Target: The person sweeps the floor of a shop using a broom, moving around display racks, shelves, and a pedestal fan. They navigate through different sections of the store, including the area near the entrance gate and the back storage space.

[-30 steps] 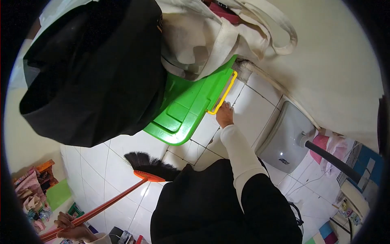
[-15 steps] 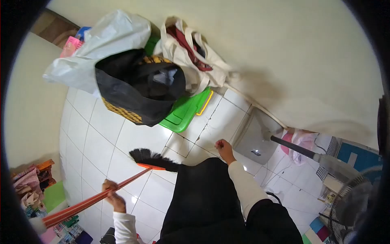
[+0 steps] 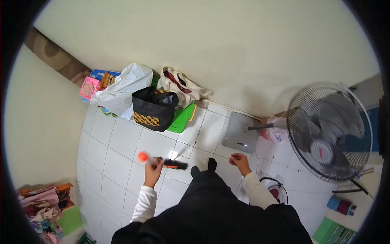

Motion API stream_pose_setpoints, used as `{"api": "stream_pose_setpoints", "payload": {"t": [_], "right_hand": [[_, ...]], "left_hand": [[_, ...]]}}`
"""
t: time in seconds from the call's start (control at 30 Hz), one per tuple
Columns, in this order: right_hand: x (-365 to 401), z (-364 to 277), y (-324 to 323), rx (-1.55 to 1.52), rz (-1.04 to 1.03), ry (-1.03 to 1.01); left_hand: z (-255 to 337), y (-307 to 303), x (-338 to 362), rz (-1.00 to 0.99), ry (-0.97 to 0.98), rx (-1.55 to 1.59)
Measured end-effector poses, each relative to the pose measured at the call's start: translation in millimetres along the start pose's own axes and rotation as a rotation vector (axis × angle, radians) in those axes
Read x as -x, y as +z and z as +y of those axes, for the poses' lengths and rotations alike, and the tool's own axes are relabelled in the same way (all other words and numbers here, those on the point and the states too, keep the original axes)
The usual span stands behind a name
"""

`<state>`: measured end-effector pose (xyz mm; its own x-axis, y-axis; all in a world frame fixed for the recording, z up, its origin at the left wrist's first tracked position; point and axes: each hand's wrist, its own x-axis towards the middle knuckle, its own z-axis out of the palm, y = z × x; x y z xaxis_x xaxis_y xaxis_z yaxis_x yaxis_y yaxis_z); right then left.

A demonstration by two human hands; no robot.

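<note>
My left hand [image 3: 153,173] is wrapped round the handle of a broom, whose orange end cap [image 3: 143,156] points up toward the camera. Below it, the broom's black bristles [image 3: 176,164] rest at the floor, left of my feet. My right hand [image 3: 240,162] hangs in front of me with its fingers curled together; whether anything small is between them cannot be made out. Just beyond that hand lies the grey fan base [image 3: 240,132] on the white tiles. A black bag [image 3: 152,112] with a yellow pattern stands ahead of the broom.
A standing fan [image 3: 325,132] rises at the right. Along the wall are a white plastic bag [image 3: 124,91], a cream tote bag [image 3: 183,91], a green lid [image 3: 182,120] and a pink basket [image 3: 88,88]. Folded cloths [image 3: 44,201] are at the lower left; a black cable loops at the right.
The view has pulled up and back, showing the whole fan and my feet. The broom has swung from slanting left to nearly upright, still in my left hand. My right hand stays curled.
</note>
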<state>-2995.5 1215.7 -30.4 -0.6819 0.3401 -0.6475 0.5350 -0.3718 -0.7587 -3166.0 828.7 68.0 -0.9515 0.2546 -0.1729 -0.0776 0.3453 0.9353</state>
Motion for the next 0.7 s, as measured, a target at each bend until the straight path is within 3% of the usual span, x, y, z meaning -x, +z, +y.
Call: {"api": "stream_pose_setpoints", "payload": {"t": [0.1,0.2,0.23,0.33,0.4,0.57,0.7], "right_hand": [[52,-24,-25,-0.020,0.044,-0.042],[99,-46,-53,-0.089,0.137,-0.097],[110,-44,-69,-0.134,0.167,-0.117],[146,-37,-120,-0.191,0.357,-0.155],[164,-27,-166,-0.234,0.488,-0.183],[211,-25,-282,-0.298,0.742,-0.274],[238,-54,-349,-0.350,0.798,-0.389]], "left_hand": [[69,16,-2,-0.117,-0.147,0.100],[93,31,-1,-0.289,-0.048,-0.247],[94,40,2,-0.317,0.068,-0.301],[108,71,15,-0.387,0.246,-0.260],[136,86,30,-0.488,0.274,-0.453],[180,140,54,-0.610,0.398,-0.524],[193,191,71,-0.666,0.502,-0.501]]}}
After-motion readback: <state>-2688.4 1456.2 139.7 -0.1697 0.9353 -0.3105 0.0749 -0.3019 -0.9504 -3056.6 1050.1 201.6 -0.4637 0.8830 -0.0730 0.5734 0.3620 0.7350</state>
